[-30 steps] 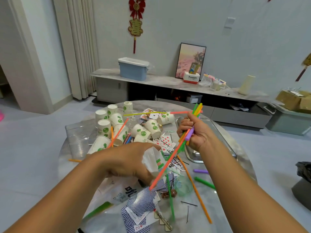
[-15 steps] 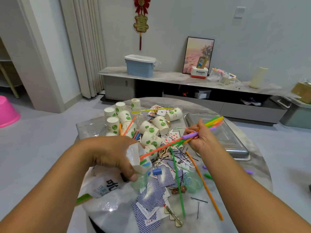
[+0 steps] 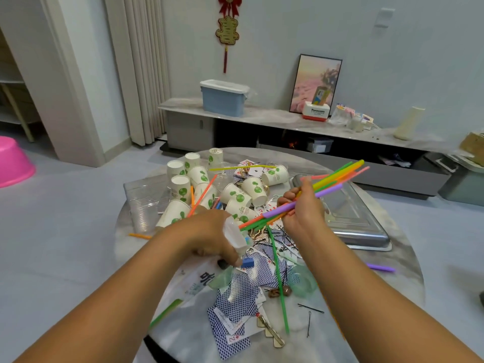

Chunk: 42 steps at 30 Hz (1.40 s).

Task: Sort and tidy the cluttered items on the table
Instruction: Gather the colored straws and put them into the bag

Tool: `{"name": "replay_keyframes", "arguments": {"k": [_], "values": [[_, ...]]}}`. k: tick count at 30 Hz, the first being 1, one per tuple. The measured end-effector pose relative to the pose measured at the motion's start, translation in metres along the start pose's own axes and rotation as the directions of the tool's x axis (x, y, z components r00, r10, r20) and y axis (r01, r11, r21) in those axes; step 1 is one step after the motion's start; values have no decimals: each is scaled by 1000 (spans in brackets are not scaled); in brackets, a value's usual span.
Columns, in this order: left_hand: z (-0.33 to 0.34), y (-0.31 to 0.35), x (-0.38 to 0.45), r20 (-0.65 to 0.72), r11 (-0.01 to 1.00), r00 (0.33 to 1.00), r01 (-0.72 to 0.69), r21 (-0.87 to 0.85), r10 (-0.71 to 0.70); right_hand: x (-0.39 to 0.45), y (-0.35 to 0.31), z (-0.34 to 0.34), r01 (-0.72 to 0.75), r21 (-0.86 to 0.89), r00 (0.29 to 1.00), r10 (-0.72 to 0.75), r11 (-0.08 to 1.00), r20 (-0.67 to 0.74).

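Note:
My right hand [image 3: 301, 213] grips a bundle of coloured straws [image 3: 335, 179] that slants up to the right above the round table [image 3: 387, 289]. My left hand [image 3: 212, 237] holds a clear plastic bag [image 3: 234, 231] by its mouth, and the lower straw ends sit at that opening. Several paper cups with green prints [image 3: 235, 192] lie and stand at the table's back left. Blue-backed playing cards [image 3: 235, 302] are scattered in front. A loose green straw [image 3: 277, 279] lies across the cards, and a purple straw [image 3: 381, 267] rests at the right.
A metal tray [image 3: 366, 231] sits on the table's right side and a clear plastic tray [image 3: 144, 203] on its left. Keys [image 3: 269, 331] and hairpins [image 3: 310, 314] lie near the front edge. A low TV cabinet [image 3: 288, 127] stands behind, a pink basin [image 3: 13, 163] at far left.
My right hand has tipped the straw bundle from upright to slanting, with the lower ends now at the bag's mouth. The orange straw that lay on the table is out of sight.

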<state>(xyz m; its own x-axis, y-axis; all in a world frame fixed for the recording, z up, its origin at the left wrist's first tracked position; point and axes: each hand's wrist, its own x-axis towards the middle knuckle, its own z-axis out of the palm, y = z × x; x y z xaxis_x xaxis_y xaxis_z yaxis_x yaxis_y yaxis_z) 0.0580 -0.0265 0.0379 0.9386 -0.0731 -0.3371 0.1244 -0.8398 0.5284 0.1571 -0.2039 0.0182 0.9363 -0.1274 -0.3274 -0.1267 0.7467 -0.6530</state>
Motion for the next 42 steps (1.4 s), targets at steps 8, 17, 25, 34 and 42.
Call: {"name": "replay_keyframes", "arguments": {"k": [8,17,25,34,42], "values": [[23,8,15,-77,988,996,-57,-142,46,-28,31,5,112,-253,988,-82,961,128],[26,10,15,-163,977,986,-73,-202,40,-35,23,-1,141,-329,978,-80,934,194],[29,13,17,-225,943,966,-189,-275,128,-40,42,-16,41,-517,947,132,855,292],[29,19,16,-266,945,953,-212,-251,143,-47,19,-22,90,-465,875,153,881,459],[31,27,12,-286,939,943,-241,-246,168,-57,10,-25,255,-726,877,164,639,452]]}}
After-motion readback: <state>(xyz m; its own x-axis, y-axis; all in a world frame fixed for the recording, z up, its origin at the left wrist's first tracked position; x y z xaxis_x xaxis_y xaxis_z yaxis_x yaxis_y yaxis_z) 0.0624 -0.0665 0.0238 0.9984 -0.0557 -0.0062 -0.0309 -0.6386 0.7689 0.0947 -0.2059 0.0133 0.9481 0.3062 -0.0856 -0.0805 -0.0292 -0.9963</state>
